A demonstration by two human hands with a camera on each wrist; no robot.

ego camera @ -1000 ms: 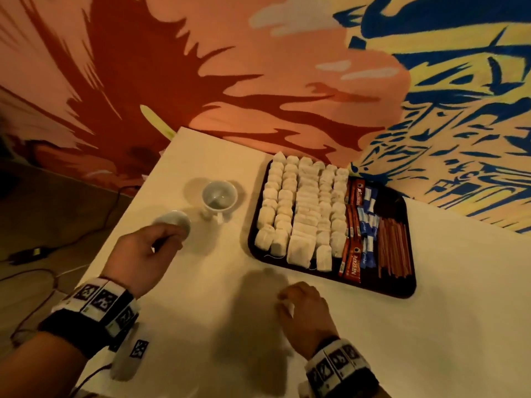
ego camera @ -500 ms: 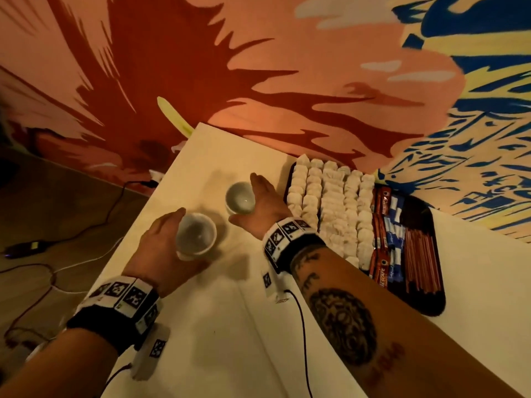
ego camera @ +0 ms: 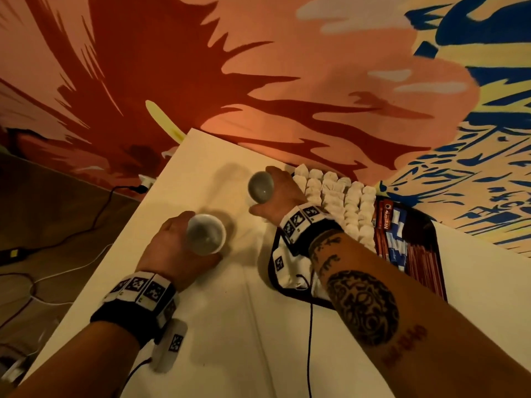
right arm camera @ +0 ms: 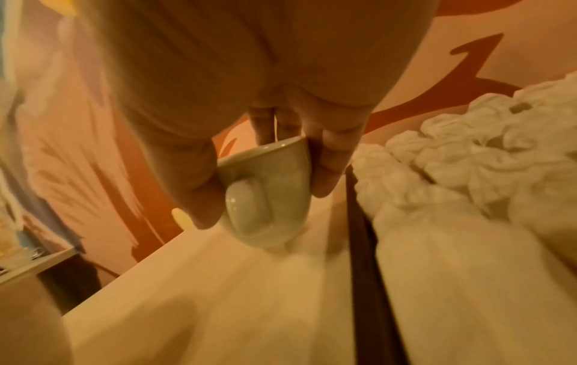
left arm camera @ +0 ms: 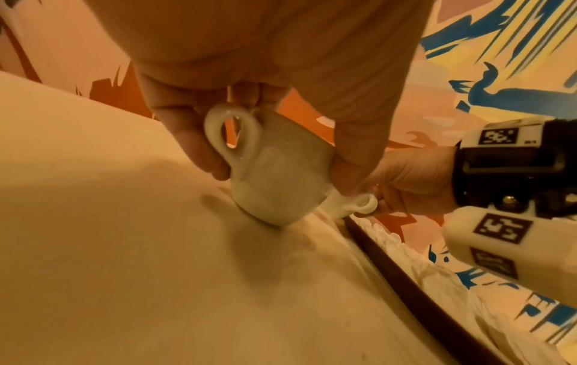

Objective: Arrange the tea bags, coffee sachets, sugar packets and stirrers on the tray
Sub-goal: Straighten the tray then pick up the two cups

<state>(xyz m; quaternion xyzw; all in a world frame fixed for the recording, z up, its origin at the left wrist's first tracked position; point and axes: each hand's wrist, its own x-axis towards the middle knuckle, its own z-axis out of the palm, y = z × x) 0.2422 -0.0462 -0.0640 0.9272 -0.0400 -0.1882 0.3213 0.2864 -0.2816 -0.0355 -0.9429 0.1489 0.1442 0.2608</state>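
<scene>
A dark tray (ego camera: 428,228) lies on the white table (ego camera: 230,326). It holds rows of white tea bags (ego camera: 339,202), red coffee sachets (ego camera: 383,222), blue-and-white sugar packets (ego camera: 398,245) and reddish stirrers (ego camera: 422,262). My left hand (ego camera: 175,245) grips a small white cup (ego camera: 205,234) round its body, tilted, its base at the tabletop (left arm camera: 268,172). My right hand (ego camera: 283,193) grips a second white cup (ego camera: 261,187) beside the tray's left rim (right arm camera: 268,195). My right forearm crosses over the tray's near corner.
The table's left edge (ego camera: 109,262) drops to a floor with cables (ego camera: 86,234). A painted wall (ego camera: 287,81) rises right behind the table and tray. A thin black cable (ego camera: 310,340) hangs from my right wrist over the tabletop.
My right hand left the near table edge, reached to the far cup and now grips it. My left hand has closed round the near cup. Both cups are tilted.
</scene>
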